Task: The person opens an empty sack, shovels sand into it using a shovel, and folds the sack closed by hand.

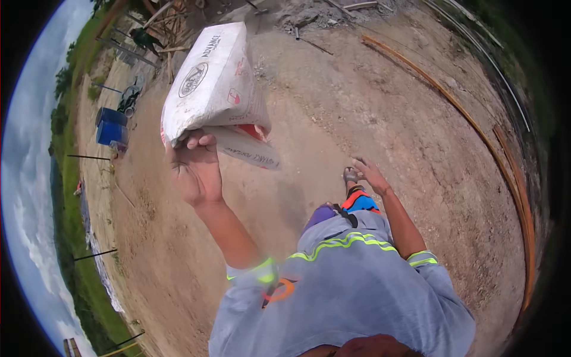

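Observation:
My left hand is raised at the left, palm up, its fingers curled at the lower end of a white cement bag. The bag is up in the air, tilted, with dark and red print on its side. A loose flap hangs from its near end beside my wrist, and a bit of red shows in the fold there. Lower down to the right, my right hand holds nothing, its fingers apart above the dirt, near my sandalled foot.
Bare dirt ground spreads around me. Long wooden boards lie along the right, with pale pipes beyond. Blue barrels and thin stakes stand at the left. A grey rubble heap lies ahead near wooden poles.

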`<action>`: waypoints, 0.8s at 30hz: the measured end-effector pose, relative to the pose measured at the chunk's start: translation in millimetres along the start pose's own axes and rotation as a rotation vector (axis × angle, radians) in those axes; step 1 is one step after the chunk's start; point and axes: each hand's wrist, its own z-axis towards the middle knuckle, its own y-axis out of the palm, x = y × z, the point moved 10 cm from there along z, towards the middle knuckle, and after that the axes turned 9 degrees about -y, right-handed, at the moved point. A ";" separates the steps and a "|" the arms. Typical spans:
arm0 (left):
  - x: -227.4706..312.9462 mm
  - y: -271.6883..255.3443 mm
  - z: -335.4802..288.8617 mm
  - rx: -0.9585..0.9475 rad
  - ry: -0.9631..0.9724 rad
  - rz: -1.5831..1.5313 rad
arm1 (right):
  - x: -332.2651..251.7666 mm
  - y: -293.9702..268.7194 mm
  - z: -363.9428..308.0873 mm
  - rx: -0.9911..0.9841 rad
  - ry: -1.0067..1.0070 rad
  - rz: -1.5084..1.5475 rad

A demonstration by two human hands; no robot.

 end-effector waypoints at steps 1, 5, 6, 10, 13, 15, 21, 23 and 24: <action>20.9 37.4 13.9 -0.124 0.036 -0.028 | -32.3 21.0 38.7 -0.059 -0.029 0.018; 110.3 59.9 79.8 -0.376 0.249 -0.176 | -159.2 116.9 261.6 -0.268 -0.135 0.416; 126.6 54.7 74.5 -0.394 0.317 -0.168 | -174.2 141.4 286.4 -0.285 -0.146 0.432; 156.0 -29.0 13.2 -0.206 0.597 -0.226 | -163.2 213.6 322.3 -0.419 0.132 0.558; 148.4 -88.3 -2.1 -0.086 0.729 -0.197 | -144.1 254.5 388.1 -0.566 0.068 0.700; 135.8 -121.2 -13.2 -0.003 0.828 -0.229 | -147.1 277.8 416.2 -0.650 -0.010 0.751; 77.7 -312.0 -11.7 0.259 0.896 -0.332 | -270.5 202.2 520.9 -0.133 -0.551 0.158; 14.4 -385.4 6.4 0.226 0.774 -0.438 | -340.1 176.4 540.8 -0.130 -0.737 0.084; -22.3 -431.2 -4.7 0.348 0.720 -0.444 | -361.7 176.2 536.4 -0.167 -0.753 0.077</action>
